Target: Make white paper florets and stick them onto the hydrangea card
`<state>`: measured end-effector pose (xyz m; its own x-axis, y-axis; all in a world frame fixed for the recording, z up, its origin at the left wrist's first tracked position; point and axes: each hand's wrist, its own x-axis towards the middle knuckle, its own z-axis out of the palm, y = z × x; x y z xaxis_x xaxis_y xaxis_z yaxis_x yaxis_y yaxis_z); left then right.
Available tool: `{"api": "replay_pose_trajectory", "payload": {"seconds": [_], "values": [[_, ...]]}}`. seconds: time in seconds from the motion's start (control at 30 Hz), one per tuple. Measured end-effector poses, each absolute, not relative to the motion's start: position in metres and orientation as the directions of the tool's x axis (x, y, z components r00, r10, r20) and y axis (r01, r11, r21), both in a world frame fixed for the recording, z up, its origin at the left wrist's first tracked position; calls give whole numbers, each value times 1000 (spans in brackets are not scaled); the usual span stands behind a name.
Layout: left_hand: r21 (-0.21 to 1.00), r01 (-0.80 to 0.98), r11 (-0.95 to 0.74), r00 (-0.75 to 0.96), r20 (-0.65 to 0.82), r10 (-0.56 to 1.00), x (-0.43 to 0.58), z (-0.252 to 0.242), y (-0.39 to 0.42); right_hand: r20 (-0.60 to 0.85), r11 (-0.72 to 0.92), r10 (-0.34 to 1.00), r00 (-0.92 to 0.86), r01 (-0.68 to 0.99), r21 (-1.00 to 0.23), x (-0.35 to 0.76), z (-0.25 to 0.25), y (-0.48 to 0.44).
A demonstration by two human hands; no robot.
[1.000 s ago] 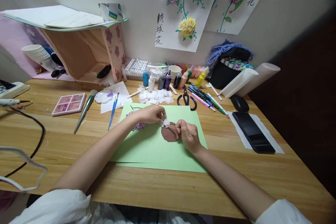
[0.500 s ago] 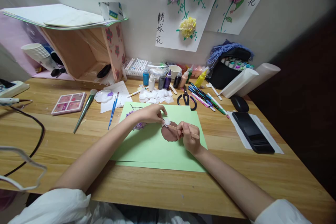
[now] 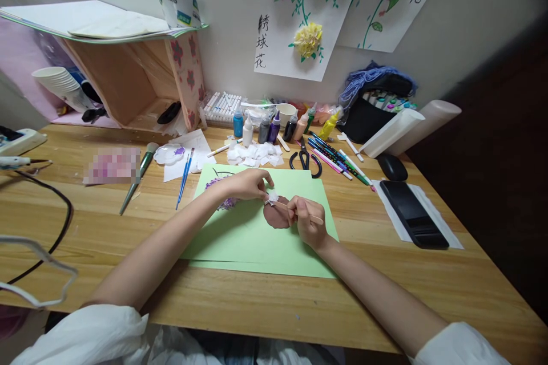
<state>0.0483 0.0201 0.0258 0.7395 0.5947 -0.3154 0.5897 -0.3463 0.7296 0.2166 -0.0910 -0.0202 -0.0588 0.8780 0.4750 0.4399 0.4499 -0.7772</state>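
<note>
A brown round patch (image 3: 277, 217) lies on the light green paper (image 3: 248, 251) in front of me. Its upper left edge carries a small white crumpled paper piece (image 3: 273, 198). My left hand (image 3: 252, 183) pinches at that white piece with thumb and finger. Closed round a thin wooden stick (image 3: 315, 219), my right hand (image 3: 309, 221) holds the stick's tip against the white piece. A purple paper flower (image 3: 226, 203) on the same sheet is partly hidden behind my left wrist.
White paper scraps (image 3: 254, 154) lie beyond the sheet, with several paint bottles (image 3: 274, 128) behind them. Black scissors (image 3: 304, 161) and pens (image 3: 331, 154) are at the back right. A phone (image 3: 413, 214) rests farther right; brushes (image 3: 185, 178) lie to the left.
The camera view has shifted slightly. Both hands keep almost the same place at the white piece, the stick still touching it.
</note>
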Motion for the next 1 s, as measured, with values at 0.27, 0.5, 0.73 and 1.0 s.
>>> {"api": "replay_pose_trajectory", "payload": {"seconds": [0.27,0.5,0.73,1.0], "values": [[723,589,-361,745,-314,588,49,27,20,439,414,897,-46,435,-800,215,-20,-89],[743,585,-324,727,-304,615,50,22,20,270,227,959,92,328,-917,213,-19,-86],[711,599,-368,705,-252,663,50,30,22,191,155,969,156,215,-964,212,-19,-84],[451,831,-326,333,66,940,29,29,47,378,328,912,156,273,-904,219,-25,-92]]}}
